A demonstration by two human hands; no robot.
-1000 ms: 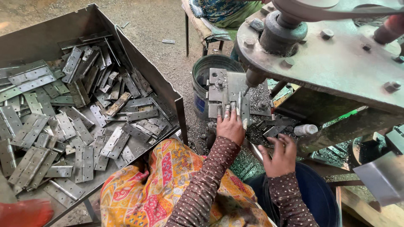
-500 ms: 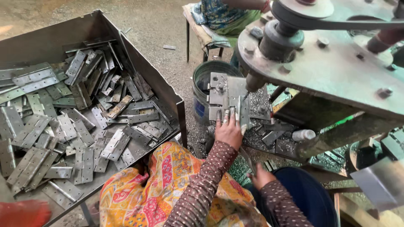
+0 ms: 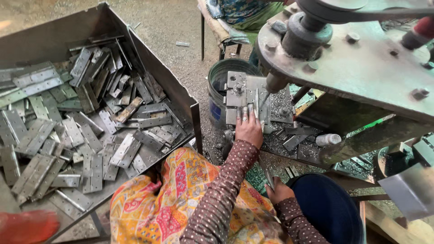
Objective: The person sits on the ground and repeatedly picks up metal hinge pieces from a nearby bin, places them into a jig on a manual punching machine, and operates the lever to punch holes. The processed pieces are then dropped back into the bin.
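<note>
My left hand (image 3: 247, 129) presses flat on a grey metal hinge plate (image 3: 247, 90) lying in the jig under the drill spindle (image 3: 275, 81) of a heavy machine. Fingers point away from me, over the plate's near edge. My right hand (image 3: 279, 190) is low by my lap, next to a dark blue round container (image 3: 327, 208), closed around a thin grey metal piece (image 3: 268, 178). Metal shavings cover the machine's small table (image 3: 280, 140).
A large metal bin (image 3: 149, 68) on the left holds several grey hinge plates (image 3: 90, 135). A dark bucket (image 3: 221, 81) stands behind the jig. The machine's grey arm (image 3: 361, 68) overhangs the right side. Another person sits on a stool (image 3: 221, 31) at the back.
My right hand has drawn back from the machine's table down to my lap beside the blue container. My left hand has stayed on the plate in the jig.
</note>
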